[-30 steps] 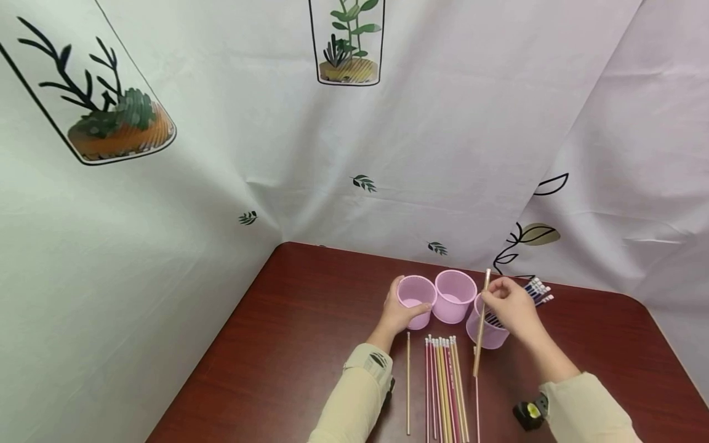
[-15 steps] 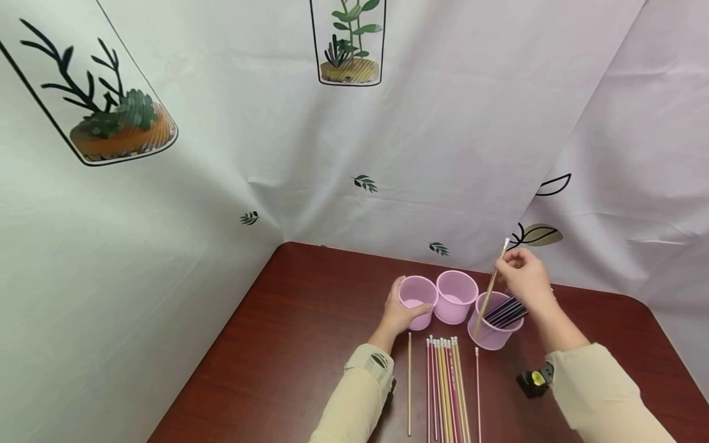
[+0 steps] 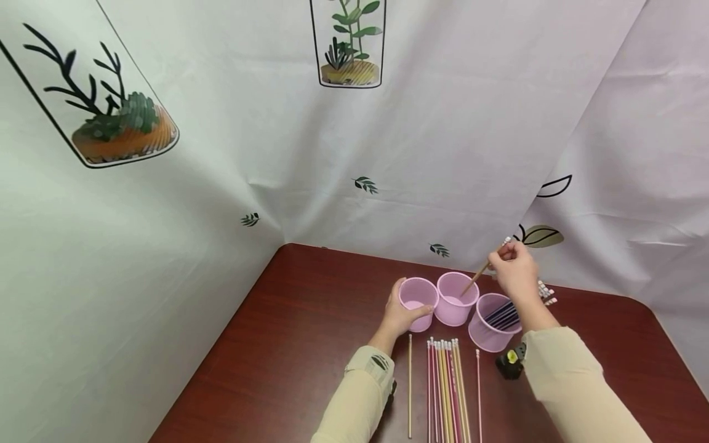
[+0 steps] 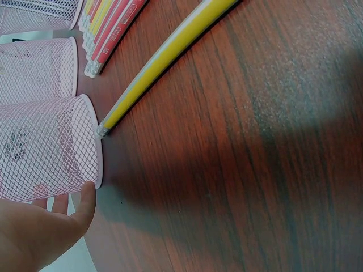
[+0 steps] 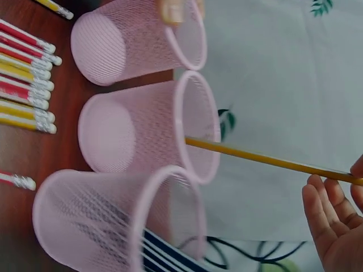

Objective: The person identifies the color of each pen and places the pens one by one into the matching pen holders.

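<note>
My right hand (image 3: 517,271) pinches a yellow pencil (image 5: 266,160) near its white eraser end. The pencil slants down, its lower end inside the mouth of the middle pink mesh pencil cup (image 3: 453,315). With thumb and fingers around its side, my left hand (image 3: 400,317) grips the left pink pencil cup (image 3: 422,322), which has no pencils in it. Several dark striped pencils (image 3: 503,315) lean in the right pink pencil cup (image 3: 486,338), eraser ends up. All three cups stand side by side on the table.
Before the cups, a row of several red and yellow pencils (image 3: 447,391) lies on the dark wood table (image 3: 266,344). A single yellow pencil (image 3: 410,387) lies left of the row, a single pink one (image 3: 479,394) right of it. A patterned cloth (image 3: 310,154) hangs behind.
My right hand has lifted the yellow pencil, passed it over the right cup, and brought it left to the middle cup's mouth. The left hand stays on the left cup.
</note>
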A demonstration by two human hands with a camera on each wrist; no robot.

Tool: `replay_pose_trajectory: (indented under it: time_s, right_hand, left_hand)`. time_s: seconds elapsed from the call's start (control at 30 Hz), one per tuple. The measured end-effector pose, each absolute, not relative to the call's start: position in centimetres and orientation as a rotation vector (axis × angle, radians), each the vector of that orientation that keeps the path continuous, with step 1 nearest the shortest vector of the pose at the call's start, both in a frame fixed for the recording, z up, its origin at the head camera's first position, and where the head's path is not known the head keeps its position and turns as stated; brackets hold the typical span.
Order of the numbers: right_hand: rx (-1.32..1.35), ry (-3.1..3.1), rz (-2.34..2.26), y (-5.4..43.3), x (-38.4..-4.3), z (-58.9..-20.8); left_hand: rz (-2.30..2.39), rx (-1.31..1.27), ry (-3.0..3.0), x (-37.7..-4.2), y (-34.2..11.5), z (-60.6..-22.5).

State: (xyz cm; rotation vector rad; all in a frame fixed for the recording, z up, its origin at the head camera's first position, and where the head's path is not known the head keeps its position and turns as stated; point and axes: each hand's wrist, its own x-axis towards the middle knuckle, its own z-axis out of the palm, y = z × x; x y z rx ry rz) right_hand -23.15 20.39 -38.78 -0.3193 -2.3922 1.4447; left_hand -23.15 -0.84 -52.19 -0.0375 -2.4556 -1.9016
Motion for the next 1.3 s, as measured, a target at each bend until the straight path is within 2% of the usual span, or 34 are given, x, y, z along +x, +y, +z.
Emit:
replay_pose_trajectory:
  time_s: [0.17,0.53,0.93,1.3]
  right_hand:
    - [-0.425,-2.385,1.521,20.0,-23.6,-40.6]
    - [-0.623,-2.580,1.366,19.7,-24.0,-42.9]
    - [-0.673,-2.659,1.252,20.3,-23.7,-43.3]
    - [-0.659,-2.574,1.524,20.8,-23.6,-42.8]
  left_hand:
    - [-1.897,-0.037,-2.459,-23.1,-0.9,-52.2]
    - [-1.875,-0.010,-2.484,-23.0,-0.9,-52.0]
    - [-1.893,-0.040,-2.446,-23.1,-0.8,-52.3]
    - [-1.884,-0.010,-2.474,-23.1,-0.8,-52.2]
